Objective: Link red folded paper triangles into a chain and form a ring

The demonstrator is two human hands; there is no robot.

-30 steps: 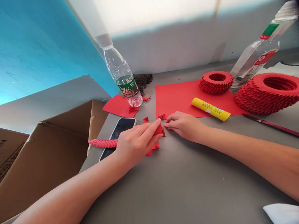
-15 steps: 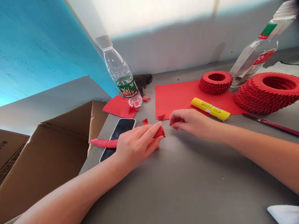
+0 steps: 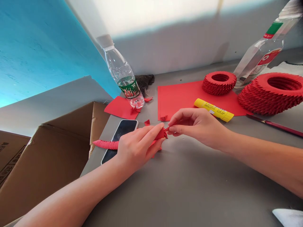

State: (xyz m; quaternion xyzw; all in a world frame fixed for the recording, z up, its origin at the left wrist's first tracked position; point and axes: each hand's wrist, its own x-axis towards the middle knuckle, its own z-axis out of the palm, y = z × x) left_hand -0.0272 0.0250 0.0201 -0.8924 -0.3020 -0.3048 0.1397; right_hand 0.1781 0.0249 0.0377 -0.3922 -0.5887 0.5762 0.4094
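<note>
The left hand is closed around the front end of a long red chain of folded paper pieces; the rest of the chain goes out to the left, over the lower part of a black phone which lies on the grey table. The right hand pinches a small red folded piece between thumb and forefinger, and the tip of this piece touches the end of the chain just beside the left fingertips. Both hands are near the middle of the table, a little above its surface. Behind the right hand lies a big red paper sheet, with a yellow glue stick on it and a small red paper ring at its far edge. A bigger red paper ring stands at the right, and a clear bottle with red and green label leans behind the two rings. A red pencil-like tool lies near the right forearm. On the left, a plastic water bottle stands on a smaller red sheet, with some loose red folded bits near it. An open cardboard box is beside the table at the left edge.
</note>
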